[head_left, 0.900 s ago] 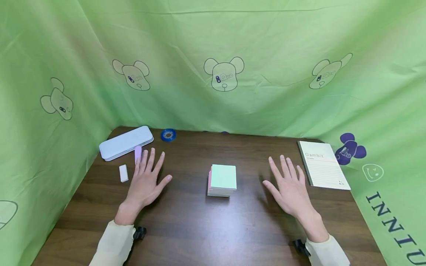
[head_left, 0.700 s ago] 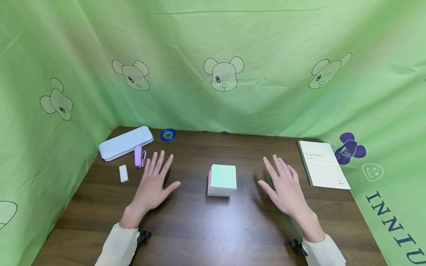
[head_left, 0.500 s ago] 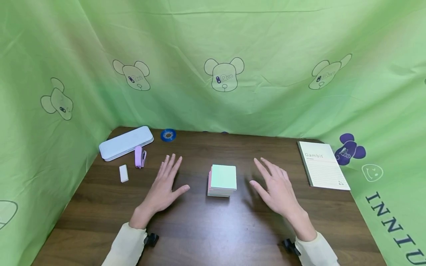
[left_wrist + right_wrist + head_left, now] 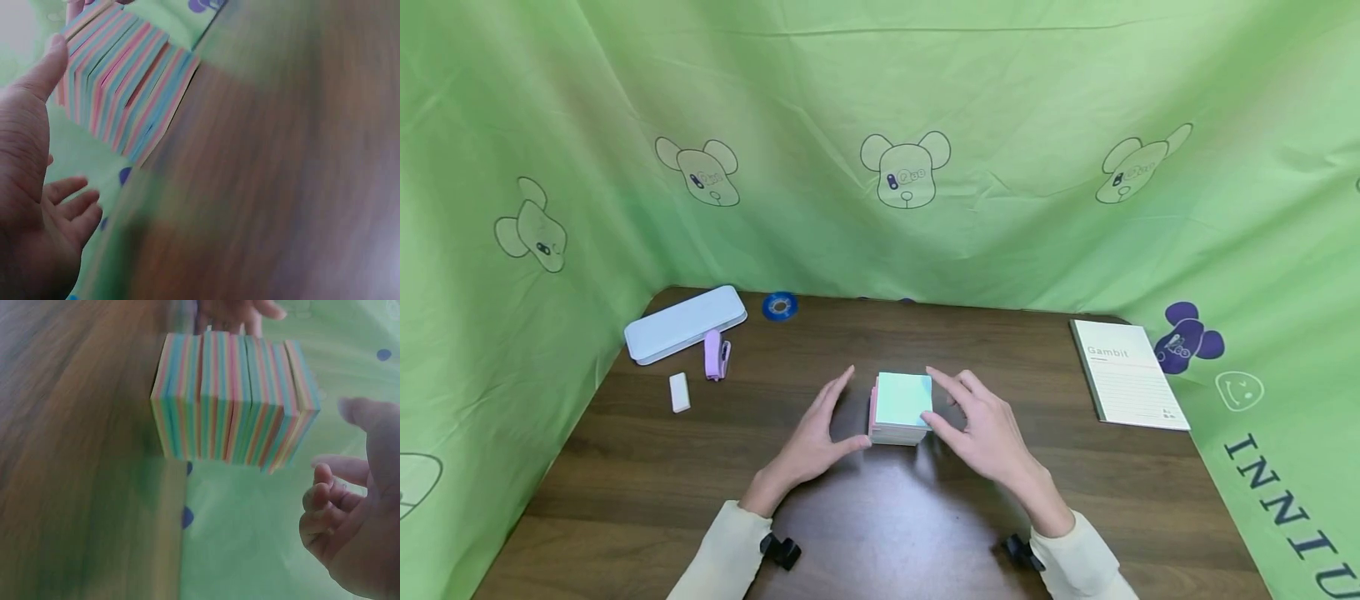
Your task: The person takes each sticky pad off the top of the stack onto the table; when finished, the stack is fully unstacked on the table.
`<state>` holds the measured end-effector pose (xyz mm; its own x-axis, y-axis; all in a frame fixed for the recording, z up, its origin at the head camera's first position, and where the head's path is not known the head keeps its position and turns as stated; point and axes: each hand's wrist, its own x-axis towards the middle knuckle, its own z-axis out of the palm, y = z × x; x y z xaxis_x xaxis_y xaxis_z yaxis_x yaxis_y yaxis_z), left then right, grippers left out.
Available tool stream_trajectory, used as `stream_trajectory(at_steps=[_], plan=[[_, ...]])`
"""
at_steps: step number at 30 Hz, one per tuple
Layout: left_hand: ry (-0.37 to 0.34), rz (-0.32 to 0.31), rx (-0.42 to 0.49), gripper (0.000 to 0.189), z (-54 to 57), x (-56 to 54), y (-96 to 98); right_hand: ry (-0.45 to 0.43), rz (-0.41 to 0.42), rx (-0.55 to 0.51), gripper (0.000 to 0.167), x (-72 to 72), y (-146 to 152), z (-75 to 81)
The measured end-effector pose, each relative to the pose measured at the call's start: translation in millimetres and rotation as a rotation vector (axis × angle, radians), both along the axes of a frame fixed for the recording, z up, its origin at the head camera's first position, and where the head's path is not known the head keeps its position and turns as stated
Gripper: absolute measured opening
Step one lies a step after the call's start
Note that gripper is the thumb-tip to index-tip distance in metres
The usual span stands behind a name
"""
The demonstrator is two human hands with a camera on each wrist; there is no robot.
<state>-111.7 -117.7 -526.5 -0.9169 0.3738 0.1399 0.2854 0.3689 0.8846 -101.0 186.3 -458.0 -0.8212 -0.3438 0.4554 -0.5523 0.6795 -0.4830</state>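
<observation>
A stack of sticky note pads [image 4: 904, 400], mint green on top with colour-striped sides, stands in the middle of the table. My left hand [image 4: 811, 446] is at its left with fingers extended, the thumb tip close to the front left corner; contact cannot be made out. On the other side, my right hand [image 4: 992, 433] has its thumb and index finger spread beside the right edge of the pads. In the right wrist view the right thumb is apart from the stack [image 4: 231, 403]. Both wrist views show the layered sides of the pads [image 4: 125, 81]. Neither hand holds anything.
At the back left of the wooden table [image 4: 625, 500] lie a light blue pencil case [image 4: 685, 323], a purple stapler [image 4: 716, 356], a white eraser [image 4: 679, 392] and a blue tape roll [image 4: 779, 306]. A notebook [image 4: 1127, 373] lies on the right. Green cloth [image 4: 1000, 242] hangs behind.
Both hands have come inward from the sides, the left moving right and the right moving left, until they flank the stack. The stack and the other things have stayed put.
</observation>
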Motion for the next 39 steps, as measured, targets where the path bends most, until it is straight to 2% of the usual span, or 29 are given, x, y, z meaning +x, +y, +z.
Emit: stream_trajectory(at_steps=[4,10,15,20,28,32,39], plan=[[0.02,-0.03,0.091,0.112,-8.6,-1.6,9.4,-0.086,0.013,0.003,0.069,-2.2,-8.9,5.2],[0.08,-0.012,0.03,0.114,-12.8,-3.2,18.5,-0.145,0.008,0.031,0.086,-7.6,-16.6,12.1],[0.066,0.003,-0.016,0.106,-14.1,-3.5,20.9,-0.201,0.003,0.065,0.094,-12.6,-20.8,13.3],[0.047,0.028,-0.055,0.098,-16.6,-5.1,21.4,-0.229,-0.005,0.105,0.094,-15.2,-22.5,12.9],[0.089,0.047,-0.078,0.096,-18.5,-7.4,22.9,-0.25,-0.018,0.141,0.095,-16.4,-22.5,11.7],[0.095,0.047,-0.084,0.097,-18.8,-7.7,22.6,-0.258,-0.021,0.133,0.095,-17.0,-22.5,10.5],[0.088,0.043,-0.09,0.098,-19.4,-7.0,21.9,-0.25,-0.015,0.102,0.084,-17.1,-22.3,7.4]])
